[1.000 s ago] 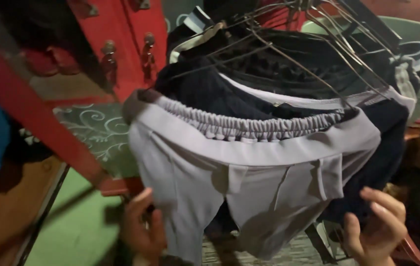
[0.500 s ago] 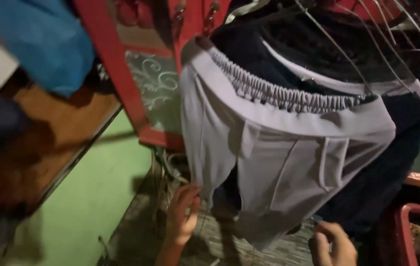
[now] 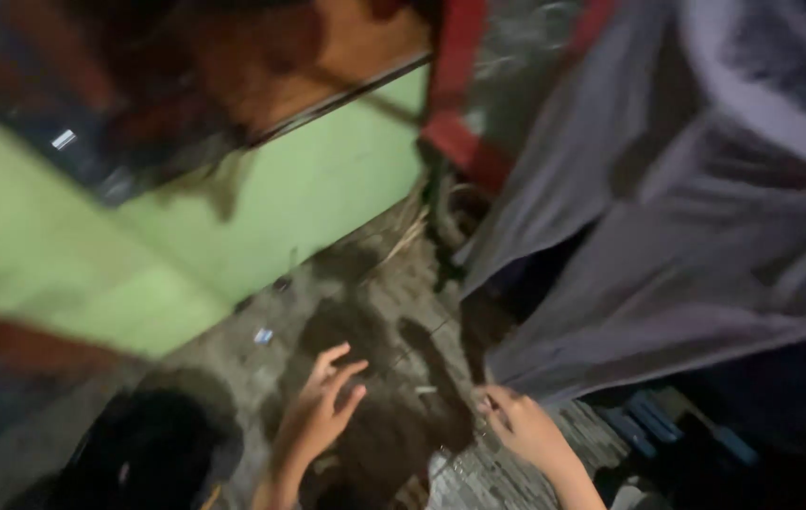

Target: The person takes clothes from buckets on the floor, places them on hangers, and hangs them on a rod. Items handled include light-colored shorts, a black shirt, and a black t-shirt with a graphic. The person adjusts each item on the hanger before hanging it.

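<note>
The room is dim and the whole view smears with motion blur, worst toward the edges at twelve and three o'clock. The green wall at nine o'clock catches the most light, while the floor at six o'clock sits in heavy shadow. Nothing is sharp; no glare anywhere.

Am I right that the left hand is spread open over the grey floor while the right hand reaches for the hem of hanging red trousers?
Not quite: in the head view the trousers are grey, not red. The rest holds: the left hand is spread open above the floor, and the right hand is at the hem.
</note>
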